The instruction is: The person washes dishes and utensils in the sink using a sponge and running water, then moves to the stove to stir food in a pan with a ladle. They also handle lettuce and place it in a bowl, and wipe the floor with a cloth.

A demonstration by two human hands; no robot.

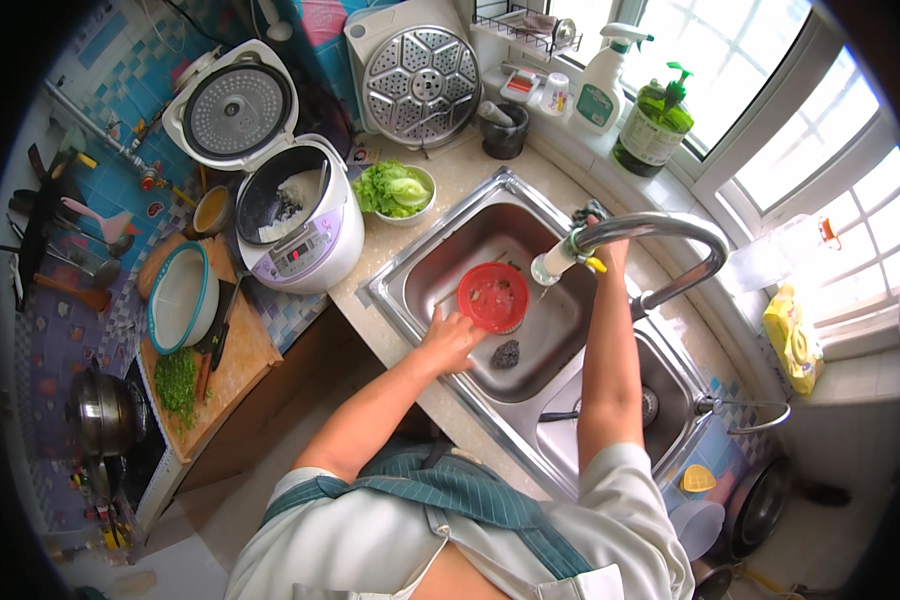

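Note:
A red plastic bowl (494,298) with some liquid and small bits in it stands in the large basin of the steel sink (559,330). My left hand (452,339) reaches over the basin's near edge, fingers apart, its fingertips at or just short of the bowl's rim. A dark scouring pad (505,355) lies on the basin floor below the bowl. My right hand (611,244) is behind the curved steel faucet (664,225), which hides most of it. Beside its fingers is a dark green bunched thing (589,212); whether the hand grips it is hidden.
Left of the sink are a bowl of lettuce (399,193), an open rice cooker (300,217) with rice, and a cutting board (236,337) with a knife, chopped greens and a teal-rimmed basin (184,300). A spray bottle (602,82) and a green pump bottle (652,131) line the windowsill.

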